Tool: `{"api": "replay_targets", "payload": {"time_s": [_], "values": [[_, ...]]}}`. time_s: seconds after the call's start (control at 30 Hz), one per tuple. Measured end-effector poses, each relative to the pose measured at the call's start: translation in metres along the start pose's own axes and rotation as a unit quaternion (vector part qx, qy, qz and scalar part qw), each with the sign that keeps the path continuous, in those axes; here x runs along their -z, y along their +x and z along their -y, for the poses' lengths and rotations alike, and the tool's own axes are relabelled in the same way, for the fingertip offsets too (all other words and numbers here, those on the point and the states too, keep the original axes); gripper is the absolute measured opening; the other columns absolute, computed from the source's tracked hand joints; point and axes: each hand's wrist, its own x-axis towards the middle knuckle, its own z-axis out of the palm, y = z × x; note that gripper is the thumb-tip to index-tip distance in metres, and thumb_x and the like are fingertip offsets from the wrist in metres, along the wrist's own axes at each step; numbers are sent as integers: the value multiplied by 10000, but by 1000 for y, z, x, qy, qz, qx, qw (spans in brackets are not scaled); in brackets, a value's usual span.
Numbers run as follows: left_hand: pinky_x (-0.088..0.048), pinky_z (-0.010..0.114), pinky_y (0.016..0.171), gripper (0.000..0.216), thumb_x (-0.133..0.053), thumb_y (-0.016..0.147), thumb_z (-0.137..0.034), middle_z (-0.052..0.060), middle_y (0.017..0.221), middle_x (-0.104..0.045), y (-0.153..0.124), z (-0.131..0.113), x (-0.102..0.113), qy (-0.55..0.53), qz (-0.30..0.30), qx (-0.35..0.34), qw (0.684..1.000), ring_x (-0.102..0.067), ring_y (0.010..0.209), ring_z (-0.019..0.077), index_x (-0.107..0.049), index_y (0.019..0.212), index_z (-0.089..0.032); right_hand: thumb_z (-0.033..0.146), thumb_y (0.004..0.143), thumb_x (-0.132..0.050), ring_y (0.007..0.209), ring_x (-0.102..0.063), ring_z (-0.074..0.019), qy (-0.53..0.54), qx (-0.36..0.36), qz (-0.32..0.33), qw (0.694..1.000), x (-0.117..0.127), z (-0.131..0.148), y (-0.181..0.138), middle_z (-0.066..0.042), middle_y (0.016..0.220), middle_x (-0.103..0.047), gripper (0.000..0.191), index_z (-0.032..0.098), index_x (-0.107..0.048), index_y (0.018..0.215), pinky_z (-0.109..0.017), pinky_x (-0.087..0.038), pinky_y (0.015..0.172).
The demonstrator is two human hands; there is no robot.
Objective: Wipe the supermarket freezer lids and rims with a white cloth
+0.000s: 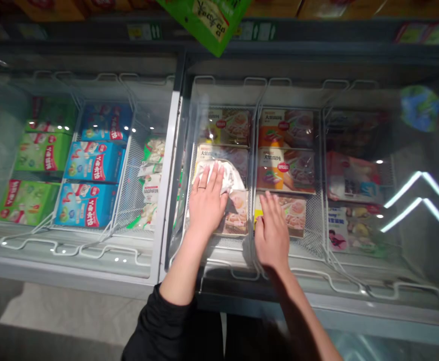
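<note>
The left hand point(207, 205) is lying flat, its fingers extended and close together, on a crumpled white cloth point(234, 177). The cloth is bunching out beneath and beside those fingers on smooth, clear glass point(411, 153). Right of the cloth, the right hand point(274, 234) is stretching its fingers flat over the glass. Below the cloth, rectangular printed boxes point(287, 168) are sitting in white mesh baskets point(311, 225); left of it, glossy blue boxes point(88, 161) are showing.

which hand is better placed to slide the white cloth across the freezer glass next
Likely the left hand: it lies flat over the white cloth, while the right hand is apart from it, to the right.
</note>
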Motion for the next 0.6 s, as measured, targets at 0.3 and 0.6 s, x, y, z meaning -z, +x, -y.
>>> {"api": "replay_targets", "payload": {"time_s": [0.3, 0.6], "values": [[-304, 407, 1326, 636, -497, 1060, -384, -29, 1740, -340, 20, -57, -2, -17, 30, -238, 971, -305, 1621, 193, -364, 1665, -238, 161, 1041, -385, 1614, -328, -264, -43, 44, -26, 998, 19, -53, 94, -124, 1700, -431, 668, 234, -287, 1698, -567, -354, 1300], [-364, 524, 1280, 626, -445, 1076, -333, 134, 1729, -337, 13, -14, 0, 23, -36, 100, 994, -339, 1607, 313, -355, 1666, -143, 130, 1033, -367, 1611, -327, -300, -47, 66, -6, 997, 1, -50, 89, -170, 1723, -373, 717, 200, -178, 1721, -615, -353, 1280]]}}
